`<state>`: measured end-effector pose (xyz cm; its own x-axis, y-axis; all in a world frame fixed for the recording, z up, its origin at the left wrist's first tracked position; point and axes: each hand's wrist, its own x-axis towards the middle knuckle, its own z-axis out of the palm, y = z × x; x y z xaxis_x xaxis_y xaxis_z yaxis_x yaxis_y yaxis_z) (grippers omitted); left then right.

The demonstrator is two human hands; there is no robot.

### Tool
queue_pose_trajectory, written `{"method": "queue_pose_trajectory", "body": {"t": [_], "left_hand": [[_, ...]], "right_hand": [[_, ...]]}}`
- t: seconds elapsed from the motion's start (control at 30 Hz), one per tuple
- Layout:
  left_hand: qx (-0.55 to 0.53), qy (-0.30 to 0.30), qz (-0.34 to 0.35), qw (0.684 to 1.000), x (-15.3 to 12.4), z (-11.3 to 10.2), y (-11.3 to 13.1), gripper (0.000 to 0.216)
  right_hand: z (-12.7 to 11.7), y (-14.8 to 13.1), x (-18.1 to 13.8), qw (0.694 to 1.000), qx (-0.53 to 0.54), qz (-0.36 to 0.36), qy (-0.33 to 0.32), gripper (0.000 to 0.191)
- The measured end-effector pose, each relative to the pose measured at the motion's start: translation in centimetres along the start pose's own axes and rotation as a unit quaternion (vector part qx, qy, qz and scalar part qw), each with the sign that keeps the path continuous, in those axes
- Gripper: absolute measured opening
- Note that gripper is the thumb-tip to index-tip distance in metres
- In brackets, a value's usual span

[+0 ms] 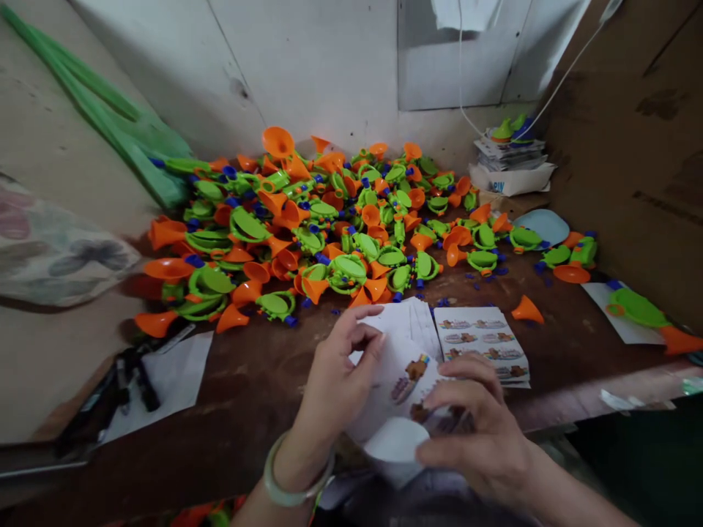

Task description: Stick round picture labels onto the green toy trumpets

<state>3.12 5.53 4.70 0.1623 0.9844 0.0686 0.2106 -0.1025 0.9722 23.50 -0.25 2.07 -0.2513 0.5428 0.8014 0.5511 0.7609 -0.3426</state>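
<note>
A white sticker sheet (pixel 384 395) with printed brown cartoon pictures is tilted between my hands, its near edge curling up. My left hand (pixel 335 373), a pale bangle at its wrist, is closed with thumb and fingers at the sheet's upper left side. From the right, my right hand (pixel 483 428) bends round the sheet, thumb against the curled edge and fingertips over the printed side. Behind it lie a stack of white paper (pixel 420 318) and a stack of printed sticker sheets (pixel 480 333). What lies under my fingertips is partly hidden.
A wide pile of green, orange and blue toy trumpets (pixel 329 227) covers the table's back. Black pens (pixel 137 377) lie on paper at left. One toy trumpet (pixel 640 307) rests on a white card at right. A cardboard wall (pixel 631 146) bounds the right side.
</note>
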Motion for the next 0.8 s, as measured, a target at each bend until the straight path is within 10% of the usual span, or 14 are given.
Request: {"method": "queue_pose_trajectory", "body": {"t": [0.27, 0.8], "left_hand": [[-0.023, -0.034, 0.021, 0.999, 0.5, 0.1, -1.2, 0.038], [-0.01, -0.075, -0.041, 0.996, 1.0, 1.2, -2.6, 0.042]], "right_hand": [[1.5, 2.1, -0.2, 0.997, 0.037, 0.061, -0.026, 0.076], [2.5, 2.0, -1.8, 0.999, -0.016, -0.043, 0.028, 0.071]]}}
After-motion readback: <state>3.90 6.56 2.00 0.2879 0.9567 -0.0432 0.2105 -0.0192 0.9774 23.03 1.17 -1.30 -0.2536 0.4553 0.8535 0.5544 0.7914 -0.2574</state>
